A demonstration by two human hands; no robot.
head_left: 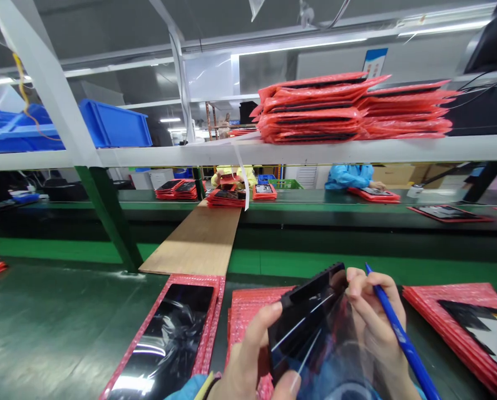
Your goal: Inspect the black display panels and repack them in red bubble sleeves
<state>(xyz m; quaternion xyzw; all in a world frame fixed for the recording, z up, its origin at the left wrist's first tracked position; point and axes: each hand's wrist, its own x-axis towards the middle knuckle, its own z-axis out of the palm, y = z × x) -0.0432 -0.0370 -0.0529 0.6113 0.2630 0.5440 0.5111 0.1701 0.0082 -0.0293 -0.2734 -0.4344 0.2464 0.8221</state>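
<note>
My left hand [248,350] grips a glossy black tablet screen [294,322] by its left edge, tilted up off the bench. At the screen's upper right, my right hand [376,316] pinches the edge of a clear film [348,339] that stands partly away from the glass. A slim blue pen-like stick [398,333] with a pointed tip is also held in that hand. Below the screen lies red bubble wrap [252,305], partly hidden by my left hand. Another black screen [173,333] rests face up on red bubble wrap to the left.
Red bubble-wrap sleeves [452,333] with a panel on top lie at the right. A wooden board [198,239] bridges to the far bench, where two people work. Overhead, a white shelf [215,153] carries red packs [315,111] and blue bins [115,125]; a green post [107,216] stands left.
</note>
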